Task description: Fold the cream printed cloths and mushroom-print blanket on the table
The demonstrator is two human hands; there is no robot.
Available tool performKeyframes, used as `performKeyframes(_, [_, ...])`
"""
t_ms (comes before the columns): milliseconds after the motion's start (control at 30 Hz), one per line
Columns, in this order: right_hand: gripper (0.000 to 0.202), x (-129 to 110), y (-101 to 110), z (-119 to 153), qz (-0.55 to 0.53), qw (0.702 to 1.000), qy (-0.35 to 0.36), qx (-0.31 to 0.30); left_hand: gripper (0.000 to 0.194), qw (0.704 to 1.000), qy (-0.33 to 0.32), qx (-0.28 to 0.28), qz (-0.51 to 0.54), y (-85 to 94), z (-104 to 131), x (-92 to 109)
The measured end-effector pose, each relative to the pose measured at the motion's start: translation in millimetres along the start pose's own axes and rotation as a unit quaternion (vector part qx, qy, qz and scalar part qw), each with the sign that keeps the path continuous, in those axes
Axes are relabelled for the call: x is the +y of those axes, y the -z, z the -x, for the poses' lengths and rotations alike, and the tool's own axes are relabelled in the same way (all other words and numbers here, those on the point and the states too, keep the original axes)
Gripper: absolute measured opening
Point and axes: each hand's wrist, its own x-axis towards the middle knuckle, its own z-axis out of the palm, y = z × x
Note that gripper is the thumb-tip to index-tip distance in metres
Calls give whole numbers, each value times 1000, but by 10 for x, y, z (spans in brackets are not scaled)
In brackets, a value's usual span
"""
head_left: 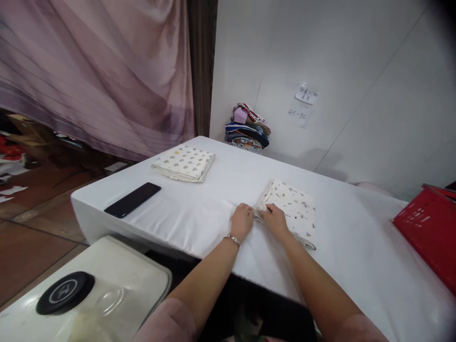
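Cloth [295,209] w/ small brown & grey print: folded, flat on the white table [359,237], just right of mid, its left edge at my hands. My R hand [276,221] pinches that edge nr its near end, thumb & fingertips closed on a bit of fabric. My L hand [242,221] is right beside it, fingers curled in, tips by the same edge; can't tell how much fabric, if any, they've got. Bracelet [233,240] on my L wrist.

Further left, toward the table's far side: 2nd cloth [185,164], off-white w/ grey motifs & a small yellow spot nr its far left, also folded flat. Phone [133,199], black, lies nr the table's left edge, nearer me than the 2nd cloth & apart from it.

Far side, up by the wall [356,80]: fabric pile [247,128], mixed colours, stacked. Two notes [302,104] on the wall, right of the pile, one above the other; lower reads 45-50. Red crate [427,228] at far right. Pink-mauve curtain [142,71] hangs far left, tiled floor [46,213] below. Near left, lower than the table: a whitish surface [128,270] w/ a round black item [66,292] on it.
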Motion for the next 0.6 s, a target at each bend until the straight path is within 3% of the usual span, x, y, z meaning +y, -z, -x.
performKeyframes(100, [21, 24, 19, -6, -46, 999, -10, 2, 15, 998, -24, 4, -50, -25, 29, 22])
performKeyframes(267, [22, 12, 17, 2, -33, 999, -5, 10, 18, 991, -29, -12, -131, -33, 40, 56])
performKeyframes(600, [21, 5, -51, 42, 44, 999, 32, -1, 12, 997, -9, -49, -57, 28, -10, 31])
